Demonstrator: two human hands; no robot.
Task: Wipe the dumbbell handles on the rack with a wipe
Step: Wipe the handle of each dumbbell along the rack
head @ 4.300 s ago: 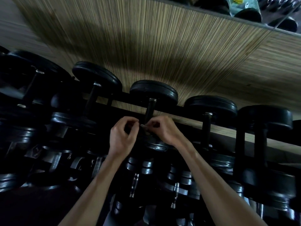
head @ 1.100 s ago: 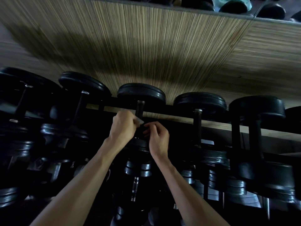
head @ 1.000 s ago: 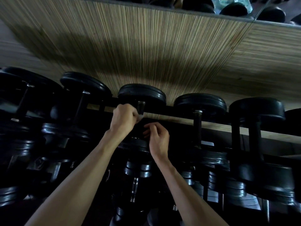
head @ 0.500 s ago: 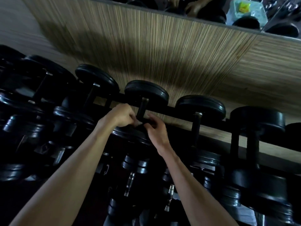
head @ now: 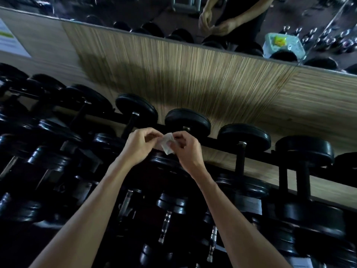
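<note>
Both hands, left hand (head: 139, 146) & right hand (head: 185, 149), pinch wipe (head: 167, 145) just above dumbbell (head: 187, 120) handle, prob refolding; next: wrap wipe round a handle

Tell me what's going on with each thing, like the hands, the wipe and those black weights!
Left hand: raised above the rack, fingers pinching the wipe.
Right hand: raised too, pinching the same wipe.
Wipe: small, white, crumpled, held between both hands, off the handles.
Dumbbell behind the hands: resting on the rack, handle mostly hidden.
Dumbbell to its right: resting on the rack, handle bare, untouched.
Mirror: reflects the person's hands and more dumbbells.
</note>
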